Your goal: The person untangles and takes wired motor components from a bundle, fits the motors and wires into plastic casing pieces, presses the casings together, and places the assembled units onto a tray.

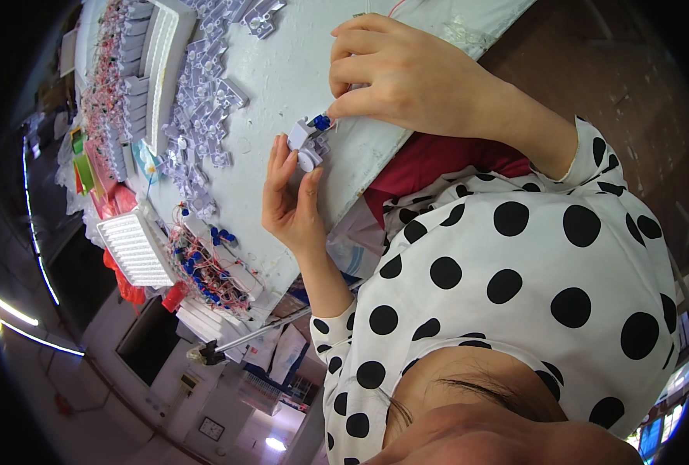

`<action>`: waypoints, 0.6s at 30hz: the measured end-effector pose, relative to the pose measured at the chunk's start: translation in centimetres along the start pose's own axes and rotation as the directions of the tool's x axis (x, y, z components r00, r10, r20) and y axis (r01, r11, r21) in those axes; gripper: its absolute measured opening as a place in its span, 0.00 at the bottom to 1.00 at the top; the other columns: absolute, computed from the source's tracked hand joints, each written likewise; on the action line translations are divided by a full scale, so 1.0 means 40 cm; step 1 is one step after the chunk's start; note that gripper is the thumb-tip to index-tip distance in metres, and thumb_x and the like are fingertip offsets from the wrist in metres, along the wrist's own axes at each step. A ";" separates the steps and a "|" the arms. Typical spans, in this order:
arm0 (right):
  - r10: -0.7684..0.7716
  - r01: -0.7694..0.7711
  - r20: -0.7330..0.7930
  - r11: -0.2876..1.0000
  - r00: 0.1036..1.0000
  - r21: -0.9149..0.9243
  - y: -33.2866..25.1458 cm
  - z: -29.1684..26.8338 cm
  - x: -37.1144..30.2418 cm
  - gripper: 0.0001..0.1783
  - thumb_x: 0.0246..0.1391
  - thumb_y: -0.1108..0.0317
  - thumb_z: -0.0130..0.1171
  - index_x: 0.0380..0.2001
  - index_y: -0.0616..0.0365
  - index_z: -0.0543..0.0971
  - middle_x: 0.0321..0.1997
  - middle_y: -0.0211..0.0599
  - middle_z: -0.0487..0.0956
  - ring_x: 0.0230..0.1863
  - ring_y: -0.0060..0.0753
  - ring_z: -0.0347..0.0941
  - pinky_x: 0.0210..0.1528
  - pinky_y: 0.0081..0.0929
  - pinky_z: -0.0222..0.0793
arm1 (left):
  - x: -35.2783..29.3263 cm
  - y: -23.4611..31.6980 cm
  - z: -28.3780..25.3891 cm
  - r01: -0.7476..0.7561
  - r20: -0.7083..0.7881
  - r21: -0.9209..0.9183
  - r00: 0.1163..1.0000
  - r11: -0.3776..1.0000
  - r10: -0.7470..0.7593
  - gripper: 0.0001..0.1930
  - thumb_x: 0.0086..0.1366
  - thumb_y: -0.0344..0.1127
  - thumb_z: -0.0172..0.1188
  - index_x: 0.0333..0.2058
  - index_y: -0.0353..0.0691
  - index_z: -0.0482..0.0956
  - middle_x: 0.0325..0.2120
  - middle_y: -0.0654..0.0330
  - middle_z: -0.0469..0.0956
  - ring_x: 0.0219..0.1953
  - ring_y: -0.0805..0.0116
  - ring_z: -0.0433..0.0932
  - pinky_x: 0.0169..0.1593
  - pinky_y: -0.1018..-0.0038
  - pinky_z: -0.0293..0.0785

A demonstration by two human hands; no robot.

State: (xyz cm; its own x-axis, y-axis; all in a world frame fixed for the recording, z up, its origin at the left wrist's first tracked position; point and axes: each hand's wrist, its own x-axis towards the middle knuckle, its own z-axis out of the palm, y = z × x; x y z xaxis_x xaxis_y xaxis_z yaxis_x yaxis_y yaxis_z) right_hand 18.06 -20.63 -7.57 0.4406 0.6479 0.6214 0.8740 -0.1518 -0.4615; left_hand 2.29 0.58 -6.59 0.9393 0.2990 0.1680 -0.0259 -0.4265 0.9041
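My left hand (292,203) pinches a small white plastic housing (302,133) between fingertips and thumb, near the table's edge. The housing has a boxy part and a round disc-like end. Against its upper right side sits a small blue component (321,122). The thumb and forefinger of my right hand (395,74) close at that blue component, back of the hand uppermost. Its other fingers are curled, and what lies under them is hidden. A thin red wire (396,8) shows beyond the right hand.
The white table (267,85) carries a long spread of loose white housings (205,101). Farther left stand a long white tray (166,70) and rows of assembled pieces with red wires (106,93). A ribbed white tray (135,248) lies near a pile of blue wired components (205,271).
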 end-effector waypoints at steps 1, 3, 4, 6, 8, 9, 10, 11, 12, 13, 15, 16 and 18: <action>-0.001 0.001 -0.002 1.000 1.000 0.002 0.000 0.001 0.000 0.09 0.47 0.67 0.62 0.33 0.52 0.85 0.38 0.27 0.78 0.54 0.41 0.72 0.64 0.38 0.67 | -0.001 0.000 -0.002 0.004 0.003 0.007 1.000 1.000 -0.004 0.16 0.59 0.13 0.61 0.47 0.28 0.78 0.60 0.34 0.70 0.67 0.45 0.66 0.69 0.55 0.62; -0.006 0.006 0.000 1.000 1.000 0.006 0.001 0.004 0.000 0.09 0.46 0.67 0.62 0.33 0.52 0.85 0.38 0.28 0.78 0.54 0.40 0.72 0.64 0.38 0.67 | -0.001 0.001 -0.004 0.013 -0.002 0.010 1.000 1.000 -0.013 0.16 0.60 0.13 0.61 0.47 0.28 0.78 0.60 0.34 0.70 0.67 0.45 0.66 0.69 0.55 0.62; -0.004 0.004 -0.002 1.000 1.000 0.005 0.004 0.008 -0.004 0.09 0.46 0.67 0.62 0.33 0.52 0.85 0.38 0.28 0.78 0.54 0.40 0.72 0.64 0.38 0.67 | 0.000 0.001 -0.003 0.022 -0.003 0.008 1.000 1.000 -0.021 0.17 0.60 0.13 0.61 0.48 0.28 0.77 0.60 0.34 0.70 0.67 0.45 0.66 0.68 0.55 0.63; -0.026 0.026 0.000 0.999 1.000 -0.028 0.012 0.019 -0.013 0.09 0.46 0.67 0.62 0.33 0.52 0.85 0.37 0.27 0.78 0.54 0.39 0.72 0.63 0.37 0.68 | 0.002 0.003 -0.001 0.028 -0.004 0.010 1.000 1.000 -0.028 0.16 0.60 0.13 0.61 0.48 0.27 0.77 0.60 0.34 0.70 0.67 0.45 0.66 0.68 0.55 0.63; -0.025 0.025 -0.005 0.999 1.000 -0.024 0.011 0.020 -0.012 0.09 0.46 0.67 0.62 0.33 0.52 0.85 0.37 0.27 0.78 0.54 0.39 0.72 0.62 0.36 0.68 | 0.000 0.004 -0.004 0.038 -0.008 0.018 0.999 0.999 -0.038 0.16 0.60 0.13 0.60 0.48 0.27 0.77 0.60 0.33 0.70 0.67 0.45 0.66 0.68 0.55 0.64; -0.026 0.026 -0.008 0.999 1.000 -0.023 0.010 0.021 -0.011 0.09 0.46 0.67 0.62 0.33 0.52 0.85 0.37 0.27 0.78 0.54 0.38 0.72 0.62 0.36 0.68 | 0.000 0.005 -0.004 0.035 -0.012 0.021 0.999 0.999 -0.035 0.16 0.60 0.13 0.61 0.48 0.27 0.77 0.60 0.34 0.70 0.66 0.45 0.67 0.68 0.55 0.64; -0.024 0.024 -0.010 0.999 1.000 -0.024 0.010 0.021 -0.010 0.09 0.46 0.67 0.62 0.33 0.52 0.85 0.37 0.27 0.78 0.54 0.38 0.72 0.62 0.36 0.68 | 0.002 0.005 -0.004 0.031 -0.017 0.024 0.999 0.999 -0.030 0.16 0.60 0.13 0.61 0.47 0.27 0.77 0.59 0.34 0.70 0.66 0.45 0.67 0.67 0.55 0.64; -0.025 0.024 -0.032 0.999 0.999 -0.034 0.009 0.021 -0.009 0.07 0.45 0.68 0.62 0.30 0.51 0.86 0.36 0.26 0.79 0.52 0.34 0.73 0.62 0.33 0.67 | 0.003 0.007 -0.004 0.030 -0.014 0.025 0.999 0.999 -0.029 0.16 0.60 0.13 0.61 0.47 0.27 0.77 0.59 0.34 0.70 0.66 0.45 0.67 0.67 0.55 0.64; -0.027 0.025 -0.053 0.999 0.998 -0.045 0.008 0.022 -0.009 0.06 0.44 0.69 0.62 0.27 0.50 0.86 0.35 0.25 0.81 0.51 0.30 0.74 0.62 0.30 0.67 | 0.005 0.009 -0.005 -0.005 -0.004 0.084 1.000 0.996 0.005 0.16 0.59 0.13 0.62 0.47 0.28 0.78 0.58 0.36 0.72 0.65 0.46 0.69 0.67 0.56 0.65; -0.030 0.027 -0.054 0.999 0.998 -0.044 0.008 0.022 -0.008 0.06 0.44 0.69 0.62 0.27 0.50 0.86 0.35 0.25 0.81 0.51 0.30 0.74 0.62 0.30 0.67 | 0.006 0.012 -0.006 -0.040 0.003 0.144 0.999 0.989 0.040 0.17 0.58 0.14 0.63 0.47 0.28 0.79 0.57 0.38 0.74 0.64 0.47 0.71 0.66 0.56 0.66; -0.027 0.025 -0.039 0.999 0.999 -0.041 0.007 0.023 -0.007 0.06 0.44 0.69 0.62 0.27 0.50 0.86 0.35 0.25 0.81 0.50 0.30 0.75 0.62 0.30 0.67 | 0.010 0.027 -0.013 -0.074 0.027 0.262 0.997 0.962 0.069 0.18 0.56 0.14 0.65 0.47 0.30 0.80 0.56 0.41 0.76 0.63 0.49 0.72 0.66 0.57 0.67; -0.027 0.026 -0.039 0.999 0.999 -0.044 0.008 0.023 -0.008 0.06 0.44 0.69 0.62 0.27 0.50 0.86 0.35 0.25 0.81 0.50 0.30 0.75 0.62 0.30 0.67 | 0.015 0.035 -0.014 -0.109 0.059 0.367 0.994 0.924 0.094 0.19 0.55 0.15 0.66 0.47 0.32 0.80 0.55 0.44 0.77 0.62 0.50 0.74 0.65 0.58 0.68; -0.036 0.033 -0.047 0.997 0.998 -0.066 0.009 0.022 -0.009 0.06 0.44 0.68 0.62 0.27 0.50 0.86 0.35 0.25 0.81 0.50 0.30 0.75 0.61 0.30 0.67 | 0.030 0.063 -0.020 -0.184 0.132 0.465 0.982 0.866 0.137 0.19 0.55 0.17 0.68 0.47 0.31 0.80 0.55 0.45 0.78 0.61 0.52 0.75 0.63 0.60 0.69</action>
State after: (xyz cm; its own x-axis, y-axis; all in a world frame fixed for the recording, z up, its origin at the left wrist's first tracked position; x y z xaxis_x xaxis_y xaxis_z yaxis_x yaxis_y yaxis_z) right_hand 18.03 -20.25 -8.52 0.4183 0.6168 0.6667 0.8995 -0.1793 -0.3985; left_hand 3.06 0.54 -3.82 0.9639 0.1219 0.2369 -0.0360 -0.8213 0.5693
